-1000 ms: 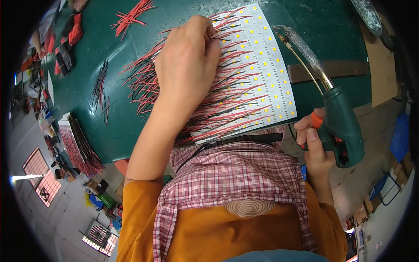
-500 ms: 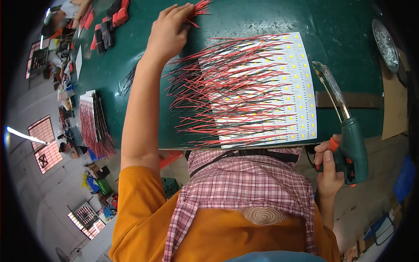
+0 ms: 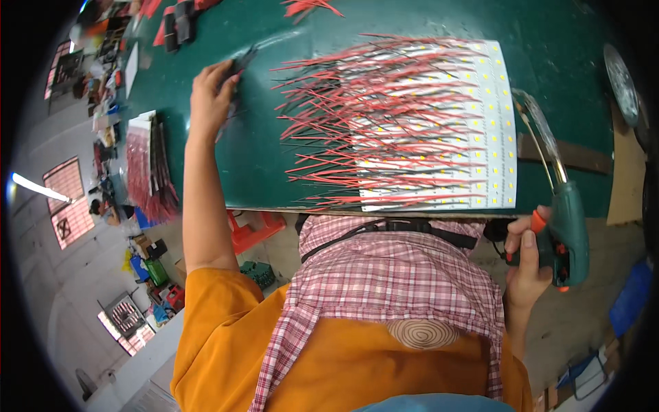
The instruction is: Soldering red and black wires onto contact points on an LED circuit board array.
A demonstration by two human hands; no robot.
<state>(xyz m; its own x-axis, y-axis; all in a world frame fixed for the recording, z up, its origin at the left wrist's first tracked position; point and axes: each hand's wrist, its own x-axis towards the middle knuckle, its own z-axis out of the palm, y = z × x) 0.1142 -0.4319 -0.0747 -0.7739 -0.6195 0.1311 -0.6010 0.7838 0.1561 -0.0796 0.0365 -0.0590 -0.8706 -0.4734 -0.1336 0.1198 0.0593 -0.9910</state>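
Observation:
In my right hand point(image 3: 527, 264) is a green soldering gun point(image 3: 571, 233) with orange parts, its metal barrel and thin tube pointing up over the table. A white LED board panel point(image 3: 495, 130) with yellow chips lies right of centre. Rows of red and black wires point(image 3: 384, 117) cover much of it and stick out past its left edge. My left hand point(image 3: 214, 96) is at the table's left side, fingers closed round a small bunch of black wires point(image 3: 244, 60). Loose red wires point(image 3: 309, 8) lie at the far edge of the view.
A stack of wired panels point(image 3: 147, 168) sits at the table's left edge. At the right are a round metal dish point(image 3: 621, 86), a flat dark bar point(image 3: 573, 154) and a cardboard sheet point(image 3: 628, 172). Wire bundles point(image 3: 180, 26) lie far left. A red stool point(image 3: 255, 230) stands below the table.
My left hand has let go of the red wires and come back toward me and left, onto the black wires. The right hand still holds the soldering gun. The view has shifted slightly.

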